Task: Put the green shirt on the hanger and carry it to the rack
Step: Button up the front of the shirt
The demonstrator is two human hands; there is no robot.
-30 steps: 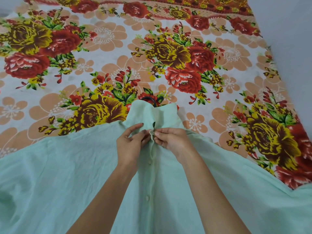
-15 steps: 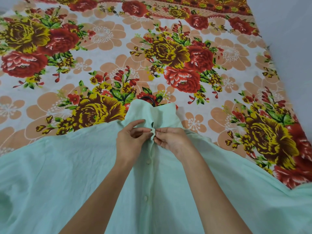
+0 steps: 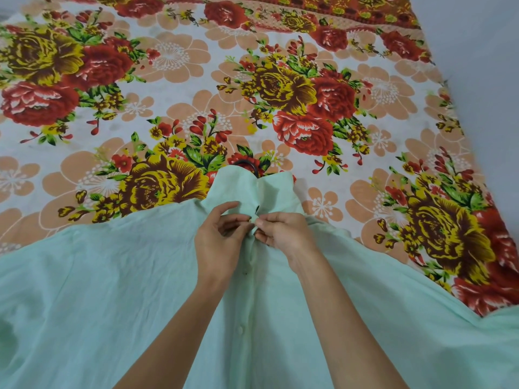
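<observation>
- Head view: the green shirt [image 3: 140,290] lies spread front-up on the floral bed sheet [image 3: 196,80]. A dark hanger hook [image 3: 248,167] protrudes from the collar.
- The left hand [image 3: 222,242] and right hand [image 3: 286,234] meet just below the collar. The fingers of both pinch the placket edges, apparently at the top button.
- Handling, as judged: the fabric is thin, light and limp, and it creases easily. Lift by the hanger hook, not by the cloth.
- Rack: not in view.

We see bright, soft light, with faint shadows on the green shirt [image 3: 98,290]. Wide-angle bending curves the edges; detail looks sharp.
</observation>
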